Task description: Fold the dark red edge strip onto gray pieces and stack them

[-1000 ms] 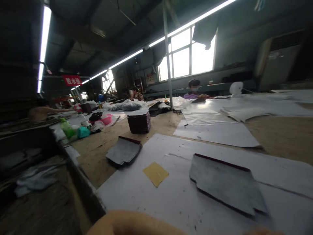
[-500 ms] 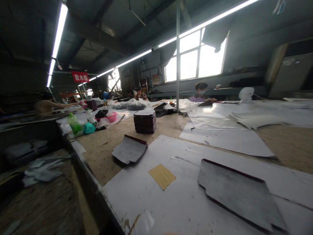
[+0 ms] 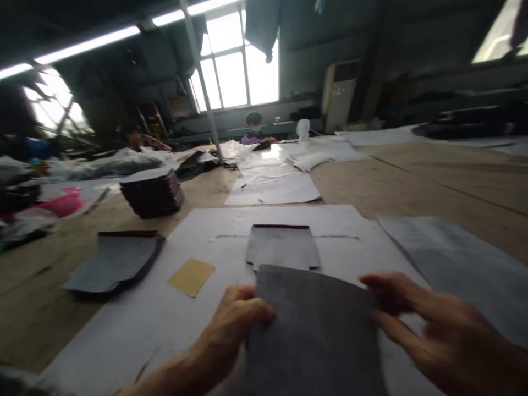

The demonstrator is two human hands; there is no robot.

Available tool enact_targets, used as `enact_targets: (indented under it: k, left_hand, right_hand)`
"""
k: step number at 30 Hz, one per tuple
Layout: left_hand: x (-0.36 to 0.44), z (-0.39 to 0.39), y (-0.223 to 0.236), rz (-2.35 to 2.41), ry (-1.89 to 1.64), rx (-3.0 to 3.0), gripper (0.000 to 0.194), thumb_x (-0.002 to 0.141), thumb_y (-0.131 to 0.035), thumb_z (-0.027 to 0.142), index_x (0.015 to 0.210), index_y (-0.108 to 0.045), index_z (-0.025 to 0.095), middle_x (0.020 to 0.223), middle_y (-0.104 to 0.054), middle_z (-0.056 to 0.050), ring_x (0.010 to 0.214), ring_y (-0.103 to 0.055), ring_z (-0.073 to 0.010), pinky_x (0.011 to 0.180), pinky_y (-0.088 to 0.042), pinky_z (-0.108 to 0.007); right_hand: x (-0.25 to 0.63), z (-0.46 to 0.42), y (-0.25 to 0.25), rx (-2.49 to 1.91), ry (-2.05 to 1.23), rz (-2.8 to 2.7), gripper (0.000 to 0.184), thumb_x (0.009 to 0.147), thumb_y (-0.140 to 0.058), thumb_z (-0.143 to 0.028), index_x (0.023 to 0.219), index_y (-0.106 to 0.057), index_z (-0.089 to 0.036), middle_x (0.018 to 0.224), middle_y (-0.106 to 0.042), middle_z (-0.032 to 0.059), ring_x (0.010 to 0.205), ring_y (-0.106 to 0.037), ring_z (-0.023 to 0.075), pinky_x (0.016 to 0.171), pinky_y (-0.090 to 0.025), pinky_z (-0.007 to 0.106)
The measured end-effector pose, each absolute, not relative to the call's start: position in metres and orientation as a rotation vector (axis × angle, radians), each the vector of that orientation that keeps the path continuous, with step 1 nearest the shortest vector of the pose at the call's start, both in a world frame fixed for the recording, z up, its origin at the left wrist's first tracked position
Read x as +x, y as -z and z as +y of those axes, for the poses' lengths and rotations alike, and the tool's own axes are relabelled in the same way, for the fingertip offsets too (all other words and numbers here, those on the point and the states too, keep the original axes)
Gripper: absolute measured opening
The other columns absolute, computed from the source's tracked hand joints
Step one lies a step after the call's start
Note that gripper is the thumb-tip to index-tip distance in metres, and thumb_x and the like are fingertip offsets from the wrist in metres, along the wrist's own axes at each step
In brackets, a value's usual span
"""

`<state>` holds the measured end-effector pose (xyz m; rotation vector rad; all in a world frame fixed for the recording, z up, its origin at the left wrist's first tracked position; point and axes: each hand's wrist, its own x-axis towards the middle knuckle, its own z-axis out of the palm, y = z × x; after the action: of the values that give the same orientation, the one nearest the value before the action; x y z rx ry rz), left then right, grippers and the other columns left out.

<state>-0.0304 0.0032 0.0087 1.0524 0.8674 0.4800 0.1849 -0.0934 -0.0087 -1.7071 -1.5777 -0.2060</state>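
Observation:
A grey panel of sheet material (image 3: 315,335), perhaps leather or fabric, is held up close in front of me. My left hand (image 3: 233,322) pinches its left edge, thumb on the near face. At the opposite edge, my right hand (image 3: 429,319) has thumb and fingers closed around the side, slightly blurred. Just beyond the panel lies a smaller-looking grey piece (image 3: 282,247) with a dark red folded far edge, flat on white paper (image 3: 338,225). A yellowish square (image 3: 191,276) rests to the left, beside a curved pile of grey pieces (image 3: 113,264).
A tall stack of dark pieces (image 3: 152,192) stands at back left, near a pink basin (image 3: 66,202) and plastic bags. Grey sheets (image 3: 462,253) lie on the right. A pole (image 3: 206,93) rises at the table's far part. Two people (image 3: 253,129) sit beyond.
My view has swung right. Both hands have come into view with the grey panel between them; before, no panel was held up in sight.

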Motion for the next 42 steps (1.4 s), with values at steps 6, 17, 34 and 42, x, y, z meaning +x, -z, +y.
enact_targets:
  k: [6,17,34,42]
  left_hand:
    - [-0.090,0.028,-0.001,1.141,-0.259,1.560,0.026,0.067,-0.057,0.029,0.087,-0.061,0.014,0.068,-0.061,-0.002,0.062,-0.058,-0.0176,0.054,-0.043,-0.023]
    - [-0.030,0.022,0.009,0.687,-0.562,2.738,0.032,0.073,-0.052,0.015,0.105,-0.052,0.018,0.101,-0.055,-0.006,0.092,-0.050,-0.0233,0.081,-0.042,-0.043]
    - [-0.009,0.025,0.031,0.348,-0.849,2.612,0.022,0.083,-0.049,0.007,0.092,-0.065,0.019,0.077,-0.054,-0.002,0.071,-0.048,-0.0121,0.062,-0.041,-0.024]
    - [-0.014,0.026,0.024,0.159,-0.783,2.716,0.027,0.084,-0.044,0.006,0.094,-0.064,0.020,0.077,-0.056,-0.003,0.071,-0.046,-0.0135,0.067,-0.039,-0.030]
  right_hand:
    - [0.143,-0.086,0.005,-1.484,0.039,-1.947,0.025,0.082,-0.041,-0.007,0.094,-0.060,-0.017,0.084,-0.059,0.0058,0.079,-0.055,0.0174,0.066,-0.049,0.030]
    - [0.113,-0.107,0.032,-1.426,0.194,-2.121,0.030,0.081,-0.034,-0.007,0.092,-0.061,-0.008,0.084,-0.058,0.0119,0.074,-0.049,0.0216,0.063,-0.046,0.035]
    - [0.125,-0.113,0.028,-1.630,0.270,-1.880,0.035,0.078,-0.034,-0.003,0.100,-0.062,-0.007,0.083,-0.059,0.0120,0.077,-0.051,0.0206,0.064,-0.049,0.035]
    - [0.125,-0.116,0.031,-1.687,0.323,-1.949,0.037,0.079,-0.033,-0.003,0.103,-0.062,-0.004,0.094,-0.060,0.0157,0.083,-0.050,0.0243,0.068,-0.047,0.041]
